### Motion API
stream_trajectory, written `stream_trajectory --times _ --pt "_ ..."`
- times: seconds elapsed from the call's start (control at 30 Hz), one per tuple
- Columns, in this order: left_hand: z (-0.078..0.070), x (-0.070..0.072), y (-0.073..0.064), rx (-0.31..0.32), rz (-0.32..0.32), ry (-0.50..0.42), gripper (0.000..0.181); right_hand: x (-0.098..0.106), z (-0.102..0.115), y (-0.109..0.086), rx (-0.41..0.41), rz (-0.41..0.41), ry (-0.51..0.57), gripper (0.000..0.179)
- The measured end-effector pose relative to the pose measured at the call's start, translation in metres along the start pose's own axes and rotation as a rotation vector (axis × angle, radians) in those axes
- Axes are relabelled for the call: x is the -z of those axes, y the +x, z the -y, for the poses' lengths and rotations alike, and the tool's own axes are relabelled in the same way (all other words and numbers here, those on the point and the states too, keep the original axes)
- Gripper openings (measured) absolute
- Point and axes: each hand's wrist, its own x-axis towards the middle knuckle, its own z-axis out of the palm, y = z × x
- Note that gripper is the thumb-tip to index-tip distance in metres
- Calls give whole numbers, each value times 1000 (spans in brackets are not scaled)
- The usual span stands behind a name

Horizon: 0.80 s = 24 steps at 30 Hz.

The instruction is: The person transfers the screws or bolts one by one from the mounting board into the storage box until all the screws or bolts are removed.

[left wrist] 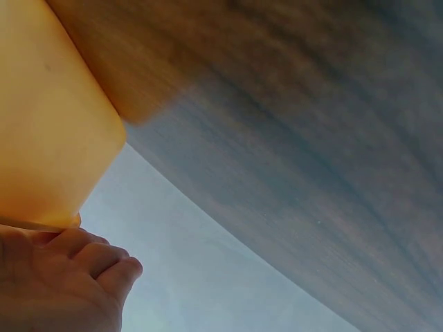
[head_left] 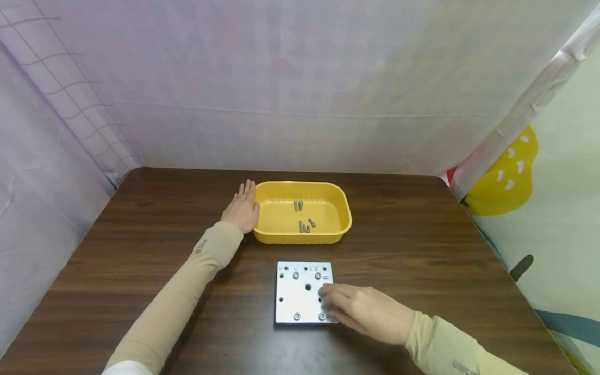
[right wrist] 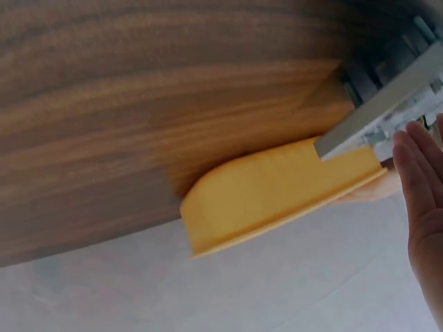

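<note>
A yellow plastic tray [head_left: 302,238] stands toward the back of the table. Small metal screws [head_left: 303,227] lie in several spots on its floor. My left hand [head_left: 242,208] is at the tray's left rim, its fingers straight and pointing away from me. Nearer to me lies a square silver metal plate [head_left: 297,299] with holes and socket-head screws [head_left: 296,275] seated in it. My right hand [head_left: 363,312] reaches over the plate's right edge, fingertips close above its face. In the right wrist view its fingers [right wrist: 415,173] are extended beside the plate [right wrist: 387,111]; the thumb is hidden.
The dark wood table [head_left: 422,250] extends to both sides of the tray and plate. A pale curtain [head_left: 300,104] hangs behind the table's back edge. On the right hangs a patterned cloth [head_left: 553,250] with a yellow shape printed on it.
</note>
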Motion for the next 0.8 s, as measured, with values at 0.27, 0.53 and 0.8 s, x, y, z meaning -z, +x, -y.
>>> stream_trajectory --times 0.27,0.53,0.8 --pt "0 -1 0 -3 -2 -8 60 -6 2 -6 -22 -12 -33 22" --pt "1 -2 0 -4 -6 -11 60 -13 3 -9 -29 -41 -93 21" --pt "0 0 0 -3 3 -15 60 -17 3 -9 -33 -34 -138 18"
